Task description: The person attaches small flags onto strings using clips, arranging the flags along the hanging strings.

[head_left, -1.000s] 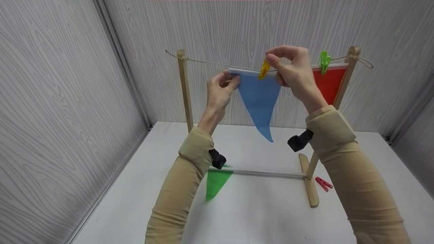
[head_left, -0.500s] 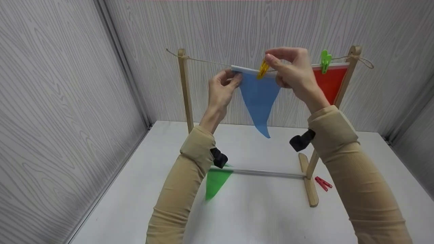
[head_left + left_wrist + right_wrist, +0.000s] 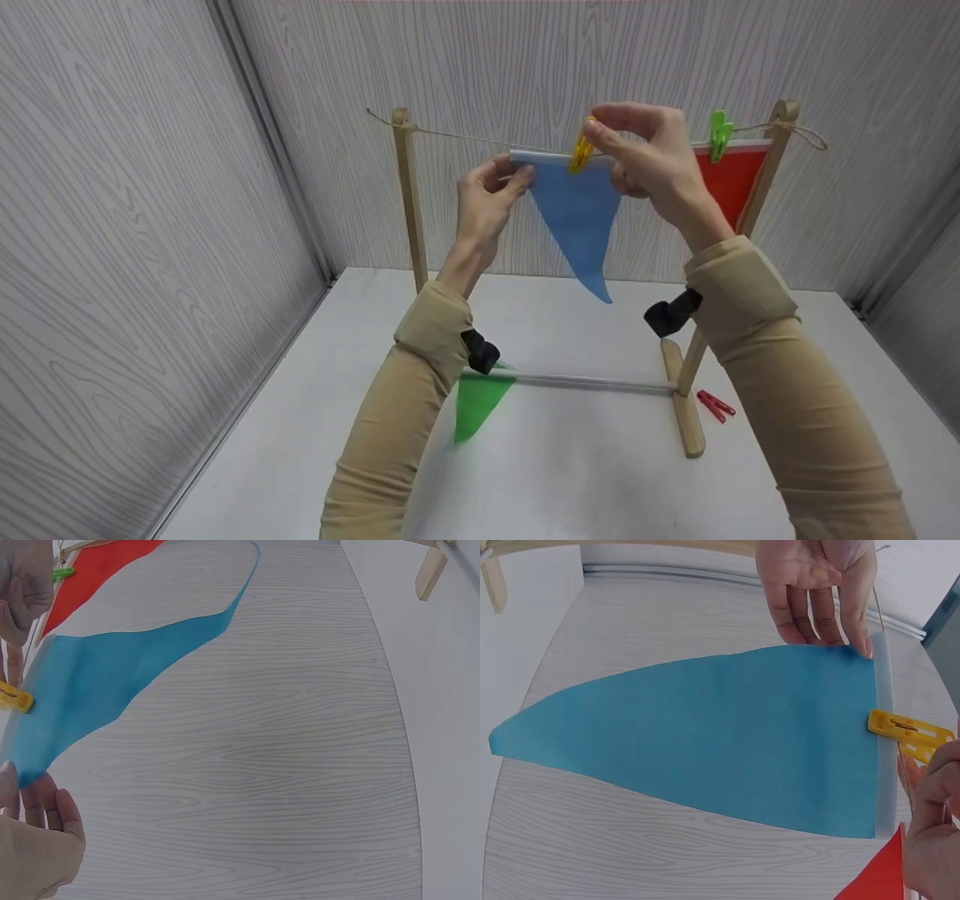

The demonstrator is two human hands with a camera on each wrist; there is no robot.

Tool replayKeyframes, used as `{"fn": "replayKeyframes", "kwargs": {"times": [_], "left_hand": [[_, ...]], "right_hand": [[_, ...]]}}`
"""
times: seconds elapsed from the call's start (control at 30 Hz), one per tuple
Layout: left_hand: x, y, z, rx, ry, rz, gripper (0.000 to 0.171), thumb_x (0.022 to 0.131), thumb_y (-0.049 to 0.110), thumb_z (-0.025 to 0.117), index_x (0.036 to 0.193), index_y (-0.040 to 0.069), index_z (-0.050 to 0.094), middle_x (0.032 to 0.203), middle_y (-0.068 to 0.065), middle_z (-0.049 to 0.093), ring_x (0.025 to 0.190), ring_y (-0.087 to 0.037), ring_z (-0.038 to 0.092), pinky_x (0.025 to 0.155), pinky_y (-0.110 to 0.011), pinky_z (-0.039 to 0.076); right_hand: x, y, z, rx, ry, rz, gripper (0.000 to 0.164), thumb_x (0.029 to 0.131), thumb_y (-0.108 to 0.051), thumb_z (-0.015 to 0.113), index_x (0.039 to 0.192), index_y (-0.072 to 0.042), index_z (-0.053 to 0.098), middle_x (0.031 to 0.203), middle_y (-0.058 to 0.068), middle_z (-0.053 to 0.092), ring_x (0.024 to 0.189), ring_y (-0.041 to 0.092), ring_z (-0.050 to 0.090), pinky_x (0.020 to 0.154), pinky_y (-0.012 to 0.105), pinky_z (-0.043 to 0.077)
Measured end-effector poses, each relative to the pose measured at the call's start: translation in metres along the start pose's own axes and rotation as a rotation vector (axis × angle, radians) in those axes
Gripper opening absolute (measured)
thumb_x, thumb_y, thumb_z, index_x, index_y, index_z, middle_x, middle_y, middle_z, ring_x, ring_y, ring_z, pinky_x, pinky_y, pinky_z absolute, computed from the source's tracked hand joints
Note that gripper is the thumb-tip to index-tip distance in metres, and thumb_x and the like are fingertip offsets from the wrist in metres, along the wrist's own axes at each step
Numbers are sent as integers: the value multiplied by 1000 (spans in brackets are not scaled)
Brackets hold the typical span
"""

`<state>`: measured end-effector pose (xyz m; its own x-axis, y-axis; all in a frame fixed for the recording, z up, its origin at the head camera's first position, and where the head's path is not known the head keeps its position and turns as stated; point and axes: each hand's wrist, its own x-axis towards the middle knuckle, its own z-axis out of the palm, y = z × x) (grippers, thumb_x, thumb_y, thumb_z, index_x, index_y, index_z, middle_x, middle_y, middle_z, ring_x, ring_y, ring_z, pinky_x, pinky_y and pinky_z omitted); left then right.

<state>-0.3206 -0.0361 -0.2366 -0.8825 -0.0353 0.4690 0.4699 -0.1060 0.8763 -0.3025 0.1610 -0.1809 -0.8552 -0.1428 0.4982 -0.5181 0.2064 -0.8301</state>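
Blue pennant [image 3: 576, 206] now hangs tip farther right below the grips; left hand [image 3: 484, 206] pinches its corner, right hand [image 3: 654, 154] yellow clothespin [image 3: 580, 156].

In the head view, the scene is looked upon from behind and above the sleeves [image 3: 405, 405], forward and down, with table [image 3: 570, 472] and wall [image 3: 487, 60] both taken in and the wrist cameras [image 3: 480, 351] seen at the cuffs. From each wrist the wall is faced from much nearer the blue flag [image 3: 574, 210], by which a large part of the right wrist view is filled. The two wrist pictures are turned opposite ways: the table is put at the right edge in the left one, at the left edge in the right one. By both, the blue flag, peg [image 3: 582, 150], left hand [image 3: 486, 206], right hand [image 3: 656, 161] and part of the red flag [image 3: 731, 184] are shared
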Motion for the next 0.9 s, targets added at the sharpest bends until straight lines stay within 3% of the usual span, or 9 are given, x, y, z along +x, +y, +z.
{"fn": "replayKeyframes", "kwargs": {"times": [0.53,0.67,0.9], "left_hand": [[-3,-6,-6,-48,-13,7,27,91,-4,68,118,-9,66,112,-19,70,95,-13,66,96,-28,57],[-4,-9,-8,-40,-14,11,29,92,-4,68,120,-9,65,119,-21,68,104,-21,67,97,-28,57],[-10,-20,-14,-42,-18,-11,37,91,-4,69,127,-7,62,131,-22,63,118,-29,63,100,-29,55]], "right_hand": [[-4,4,-2,61,13,-32,47,93,-26,73,136,-8,62,134,13,63,43,13,43,42,19,36],[-6,5,-2,96,17,-48,47,93,-24,72,136,-8,62,137,14,62,43,14,45,41,19,37],[-10,10,0,177,28,-114,38,95,-18,70,131,-8,64,126,8,68,43,13,44,40,18,37]]}}
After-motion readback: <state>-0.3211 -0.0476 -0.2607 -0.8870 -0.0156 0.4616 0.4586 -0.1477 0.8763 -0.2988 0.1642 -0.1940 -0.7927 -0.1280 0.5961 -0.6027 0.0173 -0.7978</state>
